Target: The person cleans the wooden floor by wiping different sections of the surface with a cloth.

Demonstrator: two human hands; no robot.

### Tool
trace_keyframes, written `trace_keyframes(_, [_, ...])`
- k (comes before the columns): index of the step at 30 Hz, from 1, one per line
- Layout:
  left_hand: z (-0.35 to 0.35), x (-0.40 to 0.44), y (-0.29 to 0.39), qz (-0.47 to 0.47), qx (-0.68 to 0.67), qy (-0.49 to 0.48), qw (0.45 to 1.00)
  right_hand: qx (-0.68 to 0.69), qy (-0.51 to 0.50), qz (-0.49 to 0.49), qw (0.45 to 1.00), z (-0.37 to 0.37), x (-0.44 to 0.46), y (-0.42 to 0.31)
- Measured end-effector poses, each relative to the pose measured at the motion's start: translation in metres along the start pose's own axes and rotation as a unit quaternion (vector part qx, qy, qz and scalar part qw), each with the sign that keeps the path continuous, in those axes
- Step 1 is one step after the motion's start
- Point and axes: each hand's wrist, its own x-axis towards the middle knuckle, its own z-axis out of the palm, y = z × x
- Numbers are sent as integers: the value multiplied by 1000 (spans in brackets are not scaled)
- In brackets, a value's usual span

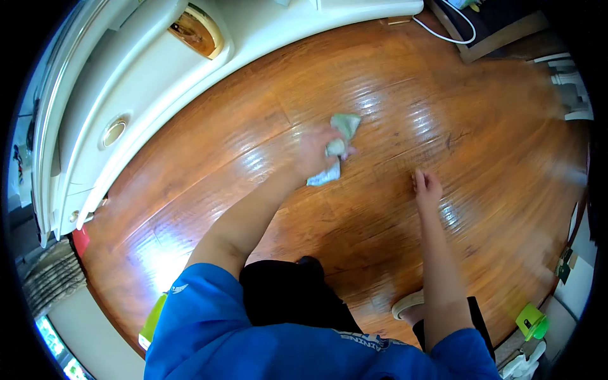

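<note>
My left hand (316, 152) is closed on a crumpled pale green and white cloth (345, 125), its fingers slightly blurred. Parts of the cloth stick out above and below the hand, against the brown wooden floor (266, 126). To the right, over the floor and apart from the cloth, my right hand (429, 185) has its fingers loosely curled together, with nothing visible in them.
A long white cabinet (158, 95) with oval handles curves along the upper left. A dark piece of furniture (500, 31) and a white cable (456, 42) are at the upper right. A green container (531, 322) stands at the lower right. My slipper (406, 305) is below my right hand.
</note>
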Motion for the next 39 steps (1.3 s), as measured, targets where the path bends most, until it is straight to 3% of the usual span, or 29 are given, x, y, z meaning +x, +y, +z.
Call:
trace_keyframes(1, [-5,7,-10,-3,-3,2,1000,59,-12,61,996,-13,-15,-3])
trace_keyframes(3, [-19,28,-34,-27,102,193,975,111,-18,113,987,-31,-43,3])
trace_keyframes(4, [-22,34,-31,-32,104,197,974,138,-13,127,982,-36,-55,6])
trace_keyframes(6, [-29,52,-9,-168,239,205,934,168,-27,135,976,-38,-68,6])
trace_keyframes(8, [-21,59,20,-176,229,114,951,213,-9,170,962,-34,-72,3])
trace_keyframes(9, [3,67,14,-151,164,29,974,217,-21,165,962,-31,-69,1])
trace_keyframes(11, [28,63,46,-49,162,-64,984,152,-52,109,981,-20,-61,-11])
trace_keyframes(13, [82,47,58,34,197,-191,961,131,-78,67,986,-10,-54,-36])
trace_keyframes(15, [85,0,63,229,215,-159,936,74,-83,1,994,-2,-45,-53])
trace_keyframes(16, [74,-10,56,215,217,-151,940,73,-99,-5,992,-3,-44,-66])
trace_keyframes(18, [49,-34,39,274,140,-117,944,-61,-113,-102,986,-6,-44,-90])
trace_keyframes(20, [18,-54,29,187,168,-148,956,-132,-149,-179,964,-22,-29,-77])
trace_keyframes(24, [-49,-121,-20,-37,172,-12,984,-126,-160,-128,971,-47,-19,-82])
trace_keyframes(26, [-74,-163,-55,-95,320,68,940,-130,-170,-110,970,-61,-10,-91])
trace_keyframes(29, [-126,-221,-82,-262,334,94,901,-169,-182,-142,958,-78,8,-101])
trace_keyframes(31, [-156,-262,-93,-351,366,119,854,-238,-167,-216,932,-90,29,-95])
trace_keyframes(34, [-181,-327,-105,-445,404,164,782,-215,-193,-156,945,-90,33,-112])
trace_keyframes(37, [-196,-378,-89,-528,381,153,743,-291,-193,-216,912,-79,32,-114])
trace_keyframes(39, [-179,-421,-89,-610,279,212,710,-274,-214,-218,912,-67,25,-117])
